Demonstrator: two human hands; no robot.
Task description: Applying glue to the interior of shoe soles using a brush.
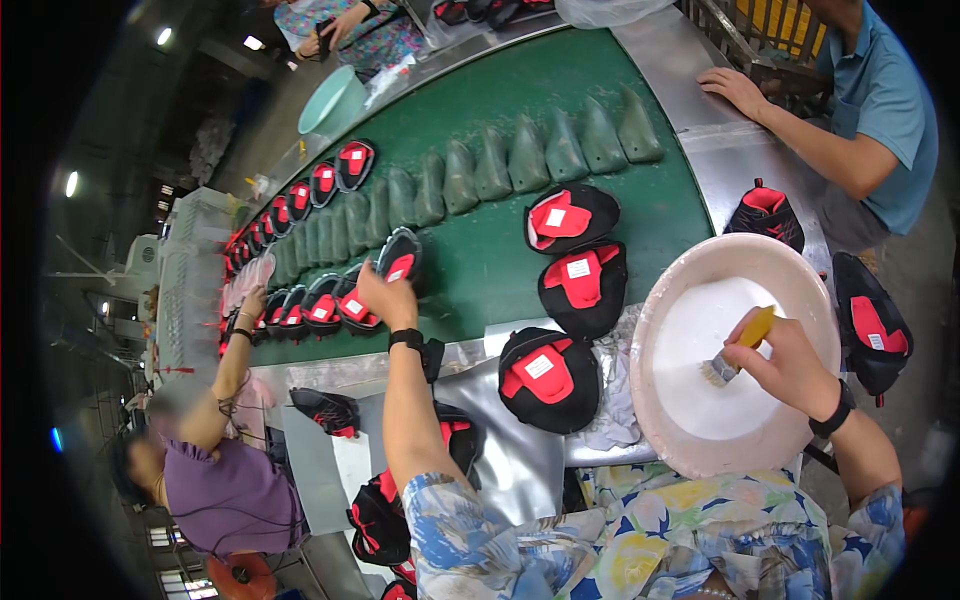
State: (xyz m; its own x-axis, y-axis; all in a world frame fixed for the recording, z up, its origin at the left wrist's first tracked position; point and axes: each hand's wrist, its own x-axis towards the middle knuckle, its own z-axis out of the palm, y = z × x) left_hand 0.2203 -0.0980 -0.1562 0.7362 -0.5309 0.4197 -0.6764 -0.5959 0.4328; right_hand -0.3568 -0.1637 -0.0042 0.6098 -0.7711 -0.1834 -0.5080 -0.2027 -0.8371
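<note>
My left hand (389, 300) reaches over the green belt and grips the near edge of a black shoe upper (401, 266) with a red lining and white label. My right hand (786, 362) holds a paintbrush (758, 327) by its yellow handle. The brush points down, its bristles at the white liquid (690, 325) inside a wide pale pink basin (655, 400). Between the hands, three more uppers lie label side up: a far one (568, 216), a middle one (585, 290) and a near one (547, 380). Whether the bristles are submerged cannot be told.
Dark green shoe lasts (528, 155) stand in rows along the green belt (480, 260), with lines of uppers (321, 304) beside them. A co-worker in purple (225, 495) reaches in at left; another in blue (880, 130) rests a hand on the metal edge (690, 110).
</note>
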